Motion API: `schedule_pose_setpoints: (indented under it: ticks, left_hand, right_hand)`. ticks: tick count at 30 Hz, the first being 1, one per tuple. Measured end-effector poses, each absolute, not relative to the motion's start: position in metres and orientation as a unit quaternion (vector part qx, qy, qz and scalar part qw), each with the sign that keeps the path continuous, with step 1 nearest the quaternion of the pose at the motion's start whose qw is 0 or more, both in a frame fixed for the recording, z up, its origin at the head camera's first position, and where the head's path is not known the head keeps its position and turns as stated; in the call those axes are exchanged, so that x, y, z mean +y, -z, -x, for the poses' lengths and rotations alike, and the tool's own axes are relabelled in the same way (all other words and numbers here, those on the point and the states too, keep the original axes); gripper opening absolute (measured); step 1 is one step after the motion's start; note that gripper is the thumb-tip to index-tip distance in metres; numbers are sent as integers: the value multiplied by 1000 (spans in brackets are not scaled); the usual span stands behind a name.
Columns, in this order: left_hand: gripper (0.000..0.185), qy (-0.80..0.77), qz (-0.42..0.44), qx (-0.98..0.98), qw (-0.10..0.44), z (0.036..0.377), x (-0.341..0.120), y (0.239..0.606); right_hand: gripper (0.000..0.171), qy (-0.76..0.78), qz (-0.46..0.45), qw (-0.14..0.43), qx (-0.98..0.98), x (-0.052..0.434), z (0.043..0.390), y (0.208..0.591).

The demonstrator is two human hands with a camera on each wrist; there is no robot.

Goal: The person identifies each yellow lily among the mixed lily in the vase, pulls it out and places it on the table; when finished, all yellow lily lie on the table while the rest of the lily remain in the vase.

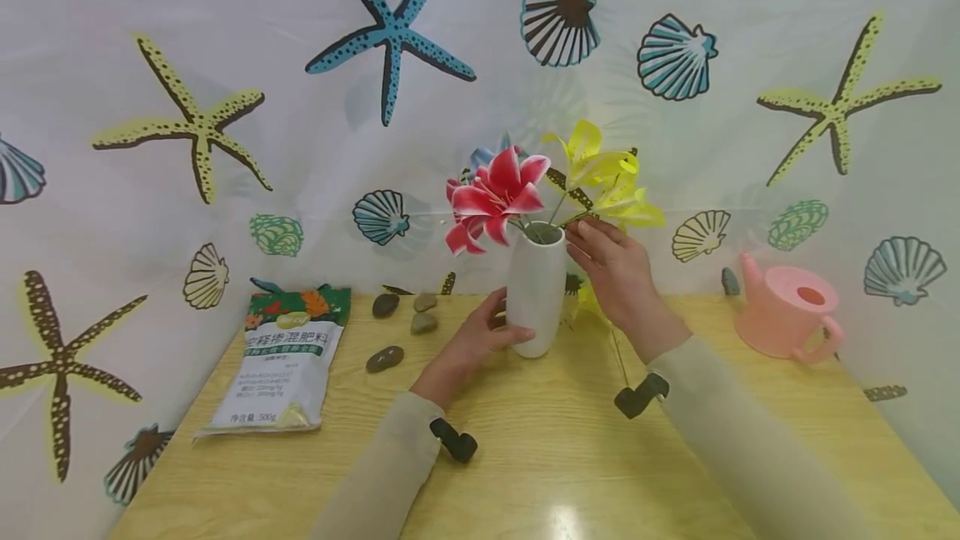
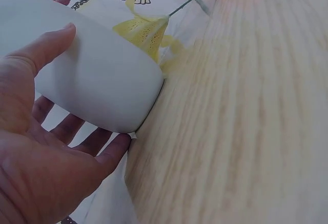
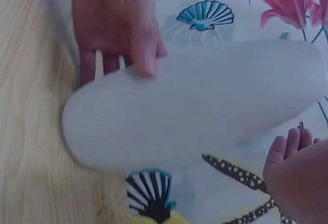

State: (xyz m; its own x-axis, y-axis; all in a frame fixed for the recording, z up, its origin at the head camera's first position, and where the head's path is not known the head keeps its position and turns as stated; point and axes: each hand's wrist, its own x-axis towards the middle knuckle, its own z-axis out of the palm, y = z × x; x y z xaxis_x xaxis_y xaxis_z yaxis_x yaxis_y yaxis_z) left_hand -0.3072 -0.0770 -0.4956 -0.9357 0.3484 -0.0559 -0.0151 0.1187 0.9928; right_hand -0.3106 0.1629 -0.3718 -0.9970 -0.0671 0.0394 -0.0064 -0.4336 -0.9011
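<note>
Head view: left hand (image 1: 480,332) wraps the base of the white vase (image 1: 536,286), which stands upright mid-worktop (image 1: 540,457).
Right hand: right hand (image 1: 611,261), fingers loosely out, touches the yellow flower (image 1: 607,177) stems at the vase mouth; can't tell if it pinches one.
Tip risk: vase looks tall and top-heavy with the red flower (image 1: 491,198), so a tug on a stem could topple it, I reckon.
Around: stones (image 1: 405,327) and fertiliser bag (image 1: 281,357) to the left, pink watering can (image 1: 787,319) to the right, all well apart.
In the way: nothing really.
</note>
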Motion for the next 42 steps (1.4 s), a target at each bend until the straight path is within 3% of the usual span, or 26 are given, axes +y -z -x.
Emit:
schedule_pose_setpoints:
  ticks: [7,23,42]
  left_hand:
    - [92,-658,-104,731,150,307,-75,495]
    - [90,-659,-110,727,158,307,-76,497]
    - [89,-656,-114,732,146,302,-78,490]
  right_hand:
    - [8,884,5,11,468,147,314,367]
    - [20,879,7,-37,476,139,317,367]
    - [10,829,50,-127,542,135,315,358]
